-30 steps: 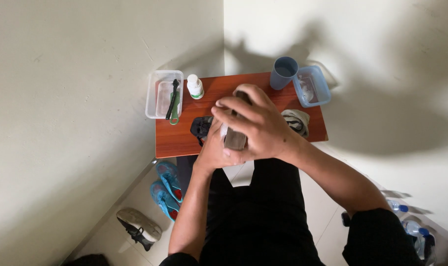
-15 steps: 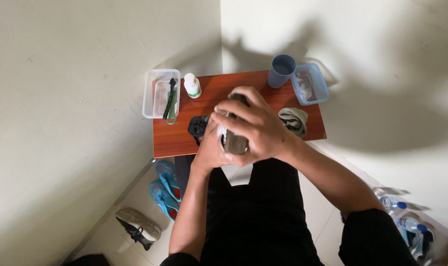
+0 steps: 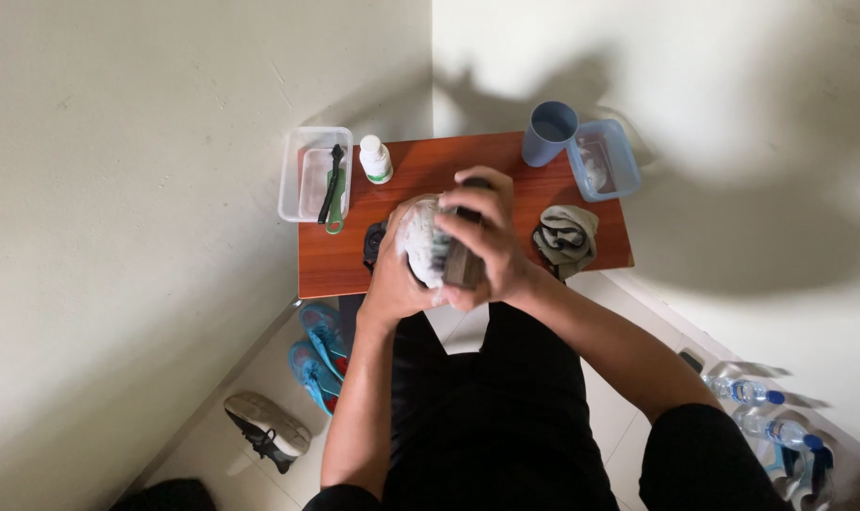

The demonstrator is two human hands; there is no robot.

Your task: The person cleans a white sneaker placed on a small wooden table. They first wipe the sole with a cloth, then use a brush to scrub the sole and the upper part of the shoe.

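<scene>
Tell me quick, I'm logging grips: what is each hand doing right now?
Left hand: closed around a white shoe, holding it up.
Right hand: closed on a dark brush, pressed against the shoe.

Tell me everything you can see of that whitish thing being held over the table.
The whitish object looks rounded and pale grey-white, likely a shoe, though its kind is hard to tell. It is held up above the red-brown table, not resting on it. The left hand cups it from below and behind; the right hand presses a dark brush against its side. Most of it is hidden by fingers.
</scene>
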